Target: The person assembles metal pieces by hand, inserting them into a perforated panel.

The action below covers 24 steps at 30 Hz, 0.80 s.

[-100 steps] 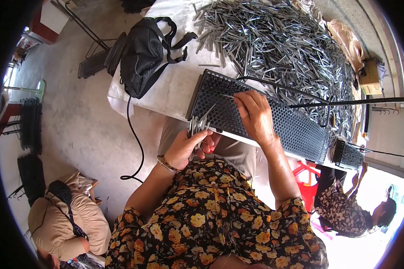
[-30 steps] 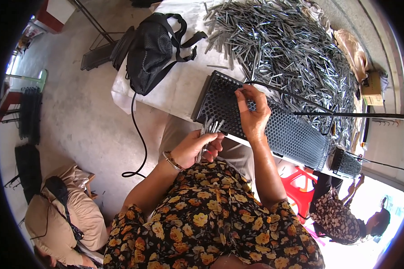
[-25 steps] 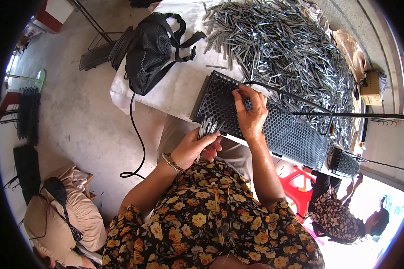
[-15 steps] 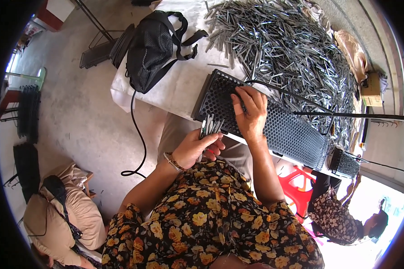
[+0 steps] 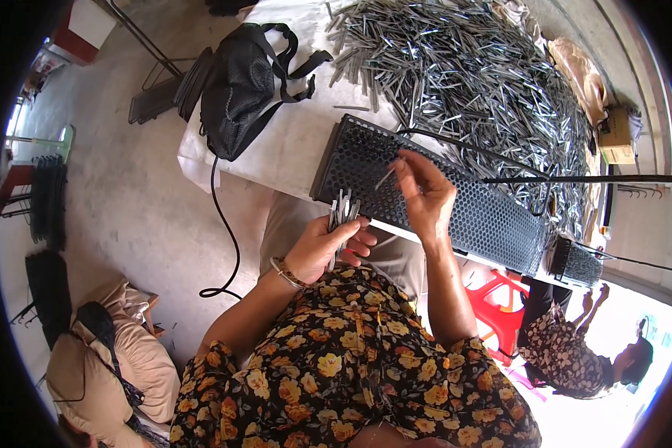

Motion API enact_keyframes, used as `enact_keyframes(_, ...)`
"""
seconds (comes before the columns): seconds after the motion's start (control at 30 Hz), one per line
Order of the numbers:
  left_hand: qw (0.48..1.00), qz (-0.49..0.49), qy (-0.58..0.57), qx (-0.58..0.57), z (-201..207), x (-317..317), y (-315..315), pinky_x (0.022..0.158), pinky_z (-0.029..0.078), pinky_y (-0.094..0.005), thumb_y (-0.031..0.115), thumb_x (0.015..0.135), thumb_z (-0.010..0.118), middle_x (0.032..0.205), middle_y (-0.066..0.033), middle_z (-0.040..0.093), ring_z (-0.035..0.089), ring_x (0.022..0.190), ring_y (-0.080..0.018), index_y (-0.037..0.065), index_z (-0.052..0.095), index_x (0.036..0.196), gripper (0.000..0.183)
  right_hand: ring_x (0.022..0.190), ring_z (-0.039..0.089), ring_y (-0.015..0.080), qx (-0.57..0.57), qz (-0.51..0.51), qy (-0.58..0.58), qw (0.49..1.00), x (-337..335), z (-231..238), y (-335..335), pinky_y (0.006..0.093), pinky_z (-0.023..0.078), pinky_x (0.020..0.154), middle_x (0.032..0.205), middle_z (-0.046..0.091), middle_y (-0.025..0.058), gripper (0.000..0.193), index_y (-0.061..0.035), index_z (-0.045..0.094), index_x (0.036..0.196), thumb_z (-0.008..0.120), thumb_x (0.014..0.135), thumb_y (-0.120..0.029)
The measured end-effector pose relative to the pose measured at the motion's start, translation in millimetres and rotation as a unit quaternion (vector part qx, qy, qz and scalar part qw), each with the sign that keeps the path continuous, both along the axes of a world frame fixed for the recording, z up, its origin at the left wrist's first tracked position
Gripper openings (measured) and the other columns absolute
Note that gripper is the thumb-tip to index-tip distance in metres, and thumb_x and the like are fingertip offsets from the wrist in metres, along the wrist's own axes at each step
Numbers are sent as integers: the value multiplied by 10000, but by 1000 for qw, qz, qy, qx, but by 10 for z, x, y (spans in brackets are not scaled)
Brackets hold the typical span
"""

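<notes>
My left hand [image 5: 325,246] is closed round a bundle of thin metal strips [image 5: 343,213], which stick up past the thumb near the front edge of a black perforated panel [image 5: 470,216]. Between the thumb and fingertips of my right hand [image 5: 425,194] is one slim metal strip [image 5: 385,179], tilted above the panel's round holes. The panel lies slantwise along the table's edge. At its left end many holes look filled with dark pieces. The lower end of the pinched strip is too small to tell whether it touches a hole.
A large heap of dark metal strips [image 5: 463,82] covers the far side of the white-covered table [image 5: 276,160]. A black mesh bag [image 5: 239,93] with straps sits at left, a cable running from it. Right, a red stool [image 5: 493,302] and another person [image 5: 575,351] beside a smaller panel [image 5: 579,263].
My right hand has lifted off the panel's surface and drawn slightly back, now showing a strip pinched in its fingers. My left hand keeps its bundle in nearly the same place.
</notes>
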<state>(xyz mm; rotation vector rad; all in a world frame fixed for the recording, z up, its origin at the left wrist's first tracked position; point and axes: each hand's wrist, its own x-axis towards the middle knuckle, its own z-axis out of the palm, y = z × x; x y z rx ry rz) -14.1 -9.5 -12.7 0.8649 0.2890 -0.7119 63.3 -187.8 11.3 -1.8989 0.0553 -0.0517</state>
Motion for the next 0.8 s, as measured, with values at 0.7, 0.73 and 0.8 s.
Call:
enact_keyframes(0.7,999,31,22,-20,-15,0,24,695,557,-298,296,977,509,997,-86,659,653,882,-167,40,565,1150,314,764,633,222,-57,136,-45,988,-163,95,96,314,499,656,885,643,115,185,19,677,941,711,804,-101)
enact_keyframes(0.73,999,26,2,-22,-10,1,21,694,557,-296,294,978,508,999,-89,660,653,883,-169,35,565,1151,317,735,629,196,-47,172,-5,984,-210,77,82,295,497,635,871,646,113,190,25,676,950,707,814,-104)
enact_keyframes(0.8,999,22,-17,-24,-10,-1,12,693,557,-295,292,978,508,1001,-91,660,653,883,-171,30,566,1151,320,715,626,135,-18,188,57,980,-269,90,92,255,503,637,881,674,91,182,32,678,969,686,844,-101)
